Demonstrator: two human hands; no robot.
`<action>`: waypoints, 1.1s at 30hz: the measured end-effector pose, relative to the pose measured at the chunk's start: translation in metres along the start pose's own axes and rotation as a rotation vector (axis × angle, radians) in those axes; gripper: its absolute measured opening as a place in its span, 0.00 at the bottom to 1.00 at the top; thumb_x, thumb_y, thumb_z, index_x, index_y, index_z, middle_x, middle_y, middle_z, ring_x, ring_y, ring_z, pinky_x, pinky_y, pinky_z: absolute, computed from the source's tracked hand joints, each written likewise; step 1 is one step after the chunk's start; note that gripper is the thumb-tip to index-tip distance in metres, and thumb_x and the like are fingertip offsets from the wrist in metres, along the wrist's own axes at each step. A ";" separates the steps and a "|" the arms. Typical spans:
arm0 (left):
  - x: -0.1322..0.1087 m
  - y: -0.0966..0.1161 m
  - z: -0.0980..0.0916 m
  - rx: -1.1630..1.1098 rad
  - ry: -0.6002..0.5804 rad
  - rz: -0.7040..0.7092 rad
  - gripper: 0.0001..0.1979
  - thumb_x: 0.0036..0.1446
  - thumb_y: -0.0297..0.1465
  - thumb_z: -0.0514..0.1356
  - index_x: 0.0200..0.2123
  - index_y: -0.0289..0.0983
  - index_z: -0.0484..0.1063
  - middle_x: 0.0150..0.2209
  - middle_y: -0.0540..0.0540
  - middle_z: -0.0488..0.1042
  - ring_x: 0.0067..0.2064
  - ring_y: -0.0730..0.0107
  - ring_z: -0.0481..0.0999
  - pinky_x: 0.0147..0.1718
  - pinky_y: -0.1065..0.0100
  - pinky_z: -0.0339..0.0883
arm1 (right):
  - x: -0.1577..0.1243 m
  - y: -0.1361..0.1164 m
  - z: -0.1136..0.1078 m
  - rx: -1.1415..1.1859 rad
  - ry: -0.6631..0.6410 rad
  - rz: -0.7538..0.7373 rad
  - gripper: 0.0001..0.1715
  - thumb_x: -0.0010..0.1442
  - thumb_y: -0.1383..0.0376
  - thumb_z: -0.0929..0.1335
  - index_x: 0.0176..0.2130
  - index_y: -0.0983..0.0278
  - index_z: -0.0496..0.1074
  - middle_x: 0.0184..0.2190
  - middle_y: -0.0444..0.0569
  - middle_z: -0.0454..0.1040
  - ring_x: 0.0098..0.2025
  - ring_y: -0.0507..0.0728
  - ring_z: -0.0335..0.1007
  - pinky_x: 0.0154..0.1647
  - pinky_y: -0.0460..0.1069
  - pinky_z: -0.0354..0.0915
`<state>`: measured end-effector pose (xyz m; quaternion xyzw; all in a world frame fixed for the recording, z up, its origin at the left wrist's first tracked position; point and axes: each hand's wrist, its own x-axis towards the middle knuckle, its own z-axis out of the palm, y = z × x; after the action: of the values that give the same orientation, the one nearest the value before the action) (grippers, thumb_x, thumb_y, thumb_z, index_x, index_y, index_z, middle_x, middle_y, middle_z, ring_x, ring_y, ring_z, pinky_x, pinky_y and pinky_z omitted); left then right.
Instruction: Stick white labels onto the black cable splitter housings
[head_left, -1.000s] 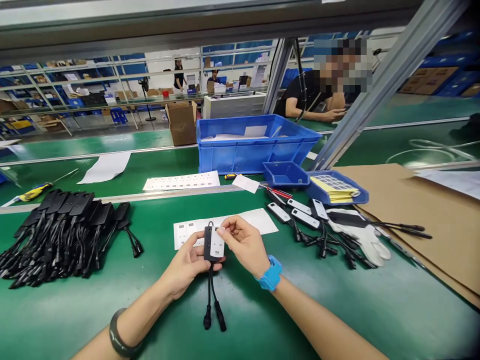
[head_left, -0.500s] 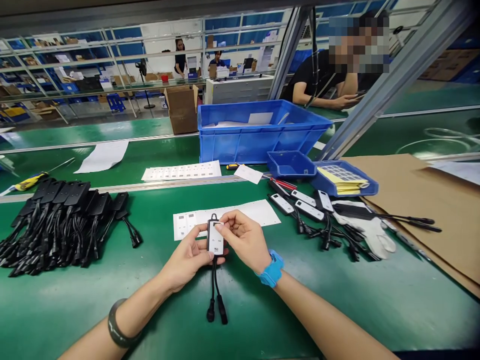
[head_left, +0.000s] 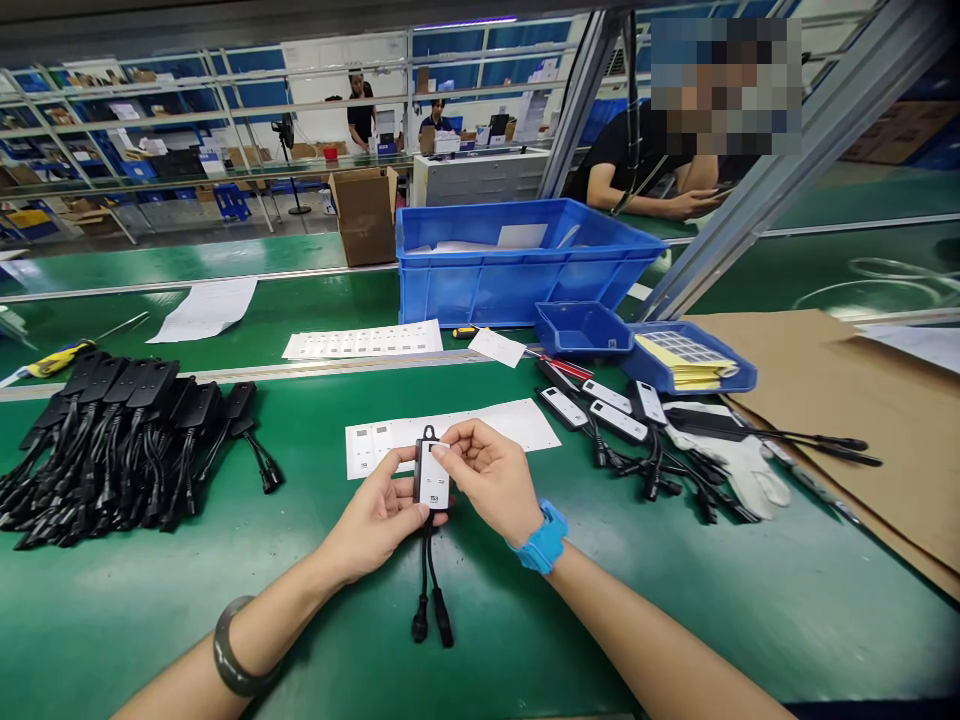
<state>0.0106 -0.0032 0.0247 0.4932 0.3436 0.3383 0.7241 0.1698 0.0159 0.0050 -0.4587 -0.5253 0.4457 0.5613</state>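
Over the glossy green desk (head_left: 525,640), the left hand (head_left: 381,518) grasps one black oblong device (head_left: 418,485) with two cables (head_left: 432,565); the right hand (head_left: 491,482) has its thumb on the white label (head_left: 437,490), grip unclear. Beyond lie one long sheet (head_left: 529,425) and, rightward, four white-faced devices (head_left: 619,421), then three blue plastic bins (head_left: 510,290).

The worktop (head_left: 525,620) is green. The held cabled box (head_left: 430,475) is black, its label (head_left: 436,493) white with black print. The wristband (head_left: 543,540) is blue, the bangle (head_left: 234,650) dark. Cardboard (head_left: 832,400) by the worktop's right edge is tan.
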 end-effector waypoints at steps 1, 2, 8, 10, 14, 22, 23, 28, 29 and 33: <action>0.000 -0.001 0.000 0.004 -0.003 0.006 0.27 0.55 0.33 0.64 0.55 0.37 0.56 0.41 0.40 0.74 0.41 0.63 0.75 0.47 0.58 0.67 | 0.000 0.000 0.000 0.001 0.002 0.002 0.12 0.54 0.58 0.71 0.31 0.64 0.69 0.21 0.41 0.64 0.21 0.49 0.59 0.19 0.44 0.59; 0.001 -0.002 0.000 0.007 -0.006 0.013 0.27 0.56 0.33 0.64 0.55 0.38 0.56 0.41 0.41 0.74 0.42 0.63 0.74 0.48 0.57 0.67 | 0.000 0.001 0.000 0.002 0.004 0.003 0.12 0.54 0.58 0.71 0.31 0.64 0.69 0.21 0.41 0.64 0.21 0.48 0.59 0.19 0.44 0.59; 0.001 -0.006 -0.002 0.018 0.002 0.033 0.26 0.56 0.35 0.64 0.54 0.39 0.57 0.38 0.43 0.73 0.42 0.61 0.74 0.46 0.57 0.69 | -0.001 0.005 0.001 -0.002 0.020 0.007 0.12 0.53 0.58 0.71 0.32 0.64 0.69 0.22 0.42 0.65 0.22 0.49 0.59 0.19 0.44 0.59; 0.000 -0.007 -0.002 0.017 0.011 0.029 0.27 0.55 0.35 0.65 0.54 0.40 0.57 0.38 0.42 0.73 0.43 0.59 0.74 0.43 0.58 0.70 | -0.001 0.006 0.001 -0.018 0.020 0.011 0.12 0.53 0.58 0.71 0.32 0.64 0.69 0.22 0.42 0.64 0.22 0.49 0.59 0.20 0.44 0.59; 0.000 -0.009 -0.003 -0.002 0.024 0.019 0.26 0.53 0.35 0.65 0.52 0.40 0.57 0.38 0.43 0.73 0.42 0.58 0.75 0.42 0.58 0.71 | 0.001 0.010 -0.003 -0.121 0.023 -0.010 0.14 0.54 0.58 0.71 0.38 0.62 0.69 0.23 0.40 0.62 0.24 0.50 0.59 0.24 0.45 0.61; 0.001 -0.002 -0.007 -0.120 0.074 -0.009 0.17 0.58 0.33 0.58 0.50 0.37 0.60 0.38 0.41 0.75 0.40 0.57 0.77 0.40 0.56 0.72 | 0.003 0.022 0.001 -0.147 -0.184 -0.016 0.21 0.56 0.59 0.69 0.49 0.60 0.66 0.35 0.46 0.68 0.31 0.52 0.64 0.28 0.47 0.67; 0.002 -0.001 -0.009 -0.136 0.091 -0.005 0.15 0.59 0.33 0.56 0.49 0.37 0.60 0.38 0.41 0.75 0.39 0.57 0.77 0.39 0.57 0.73 | 0.001 0.023 0.004 -0.145 -0.225 -0.020 0.23 0.56 0.59 0.70 0.51 0.60 0.66 0.36 0.47 0.69 0.32 0.53 0.65 0.28 0.47 0.68; 0.007 -0.006 -0.016 -0.150 0.144 0.008 0.14 0.60 0.37 0.55 0.47 0.37 0.62 0.37 0.41 0.76 0.34 0.62 0.78 0.33 0.63 0.73 | -0.006 0.024 0.011 -0.138 -0.355 -0.006 0.42 0.48 0.62 0.75 0.59 0.58 0.59 0.42 0.50 0.72 0.33 0.55 0.69 0.28 0.49 0.71; 0.008 -0.008 -0.017 -0.155 0.148 0.008 0.14 0.60 0.37 0.55 0.47 0.37 0.62 0.36 0.41 0.76 0.33 0.62 0.78 0.33 0.64 0.72 | -0.007 0.025 0.011 -0.138 -0.384 -0.022 0.48 0.46 0.63 0.76 0.61 0.58 0.56 0.45 0.51 0.71 0.37 0.57 0.70 0.33 0.51 0.72; 0.012 -0.021 -0.018 -0.105 0.178 0.030 0.20 0.56 0.42 0.59 0.48 0.37 0.61 0.34 0.43 0.75 0.30 0.66 0.77 0.29 0.69 0.69 | -0.007 0.030 0.008 -0.086 -0.416 -0.039 0.42 0.56 0.60 0.70 0.65 0.58 0.53 0.55 0.54 0.67 0.48 0.60 0.70 0.45 0.55 0.70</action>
<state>0.0054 0.0093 -0.0024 0.4275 0.3808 0.4093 0.7104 0.1606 0.0150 -0.0250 -0.3699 -0.6572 0.4970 0.4293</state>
